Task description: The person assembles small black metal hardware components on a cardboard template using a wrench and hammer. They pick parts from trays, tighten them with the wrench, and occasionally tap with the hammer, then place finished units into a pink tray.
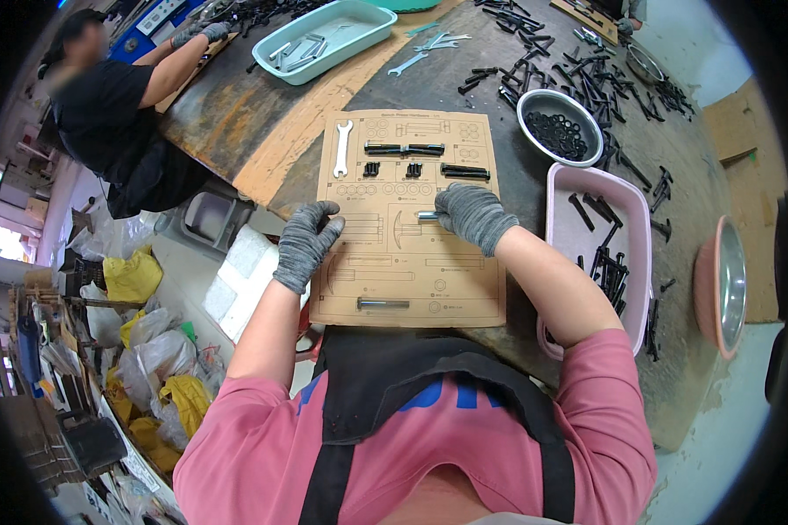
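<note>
A brown cardboard sheet (368,284) printed with hardware outlines lies at the table's near edge. My right hand (474,216), in a grey knit glove, is closed on a short silver metal cylinder (427,215) over the sheet's middle; its other end is hidden by my fingers. My left hand (302,245), also gloved, rests at the sheet's left edge with thumb and fingers apart. On the sheet lie a white open-end wrench (343,149), long black bolts (403,150), two clusters of small black screws (372,169), more black bolts (465,171) and a silver bolt (383,304).
On the right, a pink tray (643,254) holds black bolts, beside a bowl (523,109) of black rings. Loose black bolts (600,87) are scattered beyond. Farther off are light-blue wrenches (407,64) and a teal tray (276,39). A co-worker (105,105) works at far left.
</note>
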A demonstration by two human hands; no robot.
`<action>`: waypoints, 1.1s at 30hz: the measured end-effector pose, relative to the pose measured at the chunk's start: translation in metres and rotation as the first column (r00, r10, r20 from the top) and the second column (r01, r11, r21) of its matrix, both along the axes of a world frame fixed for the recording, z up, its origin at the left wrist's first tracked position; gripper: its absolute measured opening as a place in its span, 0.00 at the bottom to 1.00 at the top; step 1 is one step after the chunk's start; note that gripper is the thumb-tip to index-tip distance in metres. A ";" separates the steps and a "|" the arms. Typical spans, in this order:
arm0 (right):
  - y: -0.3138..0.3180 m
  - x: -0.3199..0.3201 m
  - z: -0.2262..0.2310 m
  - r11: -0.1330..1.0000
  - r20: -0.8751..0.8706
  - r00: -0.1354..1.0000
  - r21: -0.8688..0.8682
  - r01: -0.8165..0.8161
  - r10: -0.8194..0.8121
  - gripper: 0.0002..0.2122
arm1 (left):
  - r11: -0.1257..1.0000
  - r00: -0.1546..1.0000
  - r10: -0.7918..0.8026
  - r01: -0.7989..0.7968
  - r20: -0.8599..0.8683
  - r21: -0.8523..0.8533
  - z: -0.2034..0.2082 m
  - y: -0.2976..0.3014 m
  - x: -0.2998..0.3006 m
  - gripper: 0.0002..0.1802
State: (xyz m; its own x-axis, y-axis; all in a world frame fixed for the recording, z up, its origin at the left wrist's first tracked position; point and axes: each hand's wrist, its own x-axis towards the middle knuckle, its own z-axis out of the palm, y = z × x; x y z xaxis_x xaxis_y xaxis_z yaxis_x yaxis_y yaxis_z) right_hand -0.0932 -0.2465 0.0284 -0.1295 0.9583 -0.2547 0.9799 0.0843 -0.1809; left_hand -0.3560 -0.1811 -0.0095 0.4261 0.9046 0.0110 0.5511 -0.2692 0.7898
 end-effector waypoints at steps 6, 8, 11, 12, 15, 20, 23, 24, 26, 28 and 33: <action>-0.004 -0.004 -0.001 0.999 0.013 0.999 0.009 0.039 -0.039 0.09 | 0.999 0.998 -0.029 0.028 0.049 0.020 0.003 -0.007 0.016 0.14; -0.007 0.002 0.004 0.999 0.010 0.999 -0.020 0.049 -0.049 0.10 | 0.989 0.997 -0.073 0.074 -0.012 0.124 0.009 -0.010 0.026 0.15; -0.018 0.026 0.017 0.984 -0.182 0.980 0.141 0.111 -0.084 0.13 | 0.990 0.989 -0.143 0.143 -0.023 -0.010 0.016 -0.013 0.045 0.14; -0.020 0.039 0.023 0.979 -0.222 0.971 0.161 0.129 -0.092 0.14 | 0.986 0.986 -0.164 0.163 -0.037 -0.016 0.018 -0.013 0.052 0.14; -0.026 0.083 0.036 0.965 -0.326 0.929 0.128 0.228 -0.177 0.13 | 0.941 0.953 -0.264 0.288 -0.151 0.175 0.017 -0.008 0.075 0.13; -0.044 0.186 0.049 0.892 -0.394 0.861 0.182 0.415 -0.320 0.12 | 0.902 0.911 -0.264 0.350 -0.318 0.251 0.002 0.001 0.101 0.13; -0.056 0.253 0.046 0.723 -0.369 0.749 0.239 0.648 -0.550 0.13 | 0.891 0.908 -0.226 0.339 -0.351 0.302 -0.007 0.002 0.103 0.13; -0.059 0.275 0.044 0.666 -0.322 0.706 0.244 0.705 -0.630 0.14 | 0.884 0.910 -0.226 0.341 -0.347 0.320 -0.009 0.003 0.103 0.12; -0.059 0.309 0.032 0.563 -0.265 0.632 0.294 0.772 -0.729 0.16 | 0.882 0.920 -0.230 0.335 -0.319 0.331 -0.011 0.001 0.102 0.11; -0.054 0.331 0.013 0.520 -0.239 0.583 0.278 0.807 -0.777 0.18 | 0.876 0.923 -0.226 0.332 -0.310 0.350 -0.010 0.000 0.102 0.11; -0.013 0.353 -0.024 0.468 -0.218 0.481 0.110 0.877 -0.849 0.27 | 0.893 0.936 -0.230 0.312 -0.266 0.326 -0.006 -0.002 0.104 0.10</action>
